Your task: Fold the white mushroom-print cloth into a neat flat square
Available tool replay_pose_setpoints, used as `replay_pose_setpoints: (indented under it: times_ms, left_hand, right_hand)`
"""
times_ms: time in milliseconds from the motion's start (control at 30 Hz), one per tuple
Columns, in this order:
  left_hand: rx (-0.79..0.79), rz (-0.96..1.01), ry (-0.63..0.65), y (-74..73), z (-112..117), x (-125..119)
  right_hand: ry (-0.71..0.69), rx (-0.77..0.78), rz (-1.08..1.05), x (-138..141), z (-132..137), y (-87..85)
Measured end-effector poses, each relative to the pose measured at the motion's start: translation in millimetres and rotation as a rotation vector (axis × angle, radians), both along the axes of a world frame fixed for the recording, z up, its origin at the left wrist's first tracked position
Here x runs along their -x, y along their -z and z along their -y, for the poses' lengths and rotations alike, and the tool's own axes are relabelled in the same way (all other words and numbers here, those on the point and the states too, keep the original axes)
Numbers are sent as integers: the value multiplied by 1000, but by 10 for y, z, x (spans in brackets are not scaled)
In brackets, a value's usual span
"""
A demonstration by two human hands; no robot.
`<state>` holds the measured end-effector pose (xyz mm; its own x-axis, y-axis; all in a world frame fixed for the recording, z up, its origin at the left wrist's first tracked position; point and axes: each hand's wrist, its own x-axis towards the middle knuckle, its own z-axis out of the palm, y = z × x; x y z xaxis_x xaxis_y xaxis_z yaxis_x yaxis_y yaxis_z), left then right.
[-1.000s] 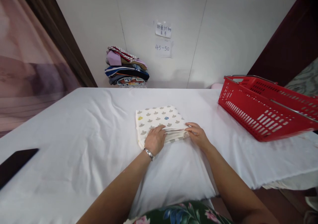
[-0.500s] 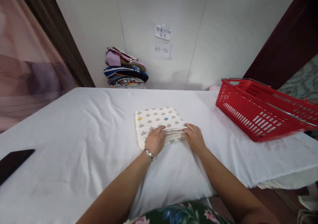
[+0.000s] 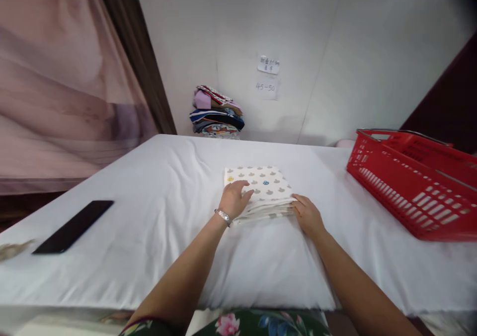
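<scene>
A folded cream cloth (image 3: pixel 274 179) with grey duck-like prints, one yellow and one blue, lies on the white-covered table in front of me. Its layered near edge faces my body. My left hand (image 3: pixel 234 198), with a silver band at the wrist, rests over the cloth's near left part, thumb and fingers apart. At the near right corner, my right hand (image 3: pixel 308 215) pinches the layers between thumb and fingers.
A red plastic basket (image 3: pixel 406 192) stands on the right of the table (image 3: pixel 149 276). To the left lies a flat black object (image 3: pixel 74 226). Against the back wall is a stack of folded fabrics (image 3: pixel 216 115), near two paper notes (image 3: pixel 267 77). A pink curtain (image 3: pixel 55 87) hangs at left.
My view has swung left, so the scene sits further right. My left hand has loosened from the cloth's near edge and its fingers have spread. My right hand stays at the corner.
</scene>
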<state>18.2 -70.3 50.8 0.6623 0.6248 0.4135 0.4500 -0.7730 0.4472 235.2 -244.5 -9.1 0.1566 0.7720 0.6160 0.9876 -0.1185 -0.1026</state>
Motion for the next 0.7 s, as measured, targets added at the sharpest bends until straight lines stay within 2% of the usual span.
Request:
replay_pose_setpoints:
  times_ms: [133, 267, 367, 500, 600, 700]
  left_hand:
    - [81, -256, -43, 181, -96, 28]
    - [153, -348, -39, 268, -98, 10]
    - [166, -369, -21, 242, -111, 19]
    - [160, -416, -28, 175, -118, -4]
    - [76, -441, -43, 120, -81, -121]
    - [20, -443, 53, 80, -35, -334]
  right_hand:
    - [33, 19, 43, -12, 0, 36]
    - [-6, 47, 88, -60, 51, -31]
    - [-69, 65, 118, -121, 115, -81]
    - [-125, 88, 106, -180, 162, -63]
    - [-131, 82, 91, -164, 144, -46]
    - [-97, 98, 125, -99, 90, -91]
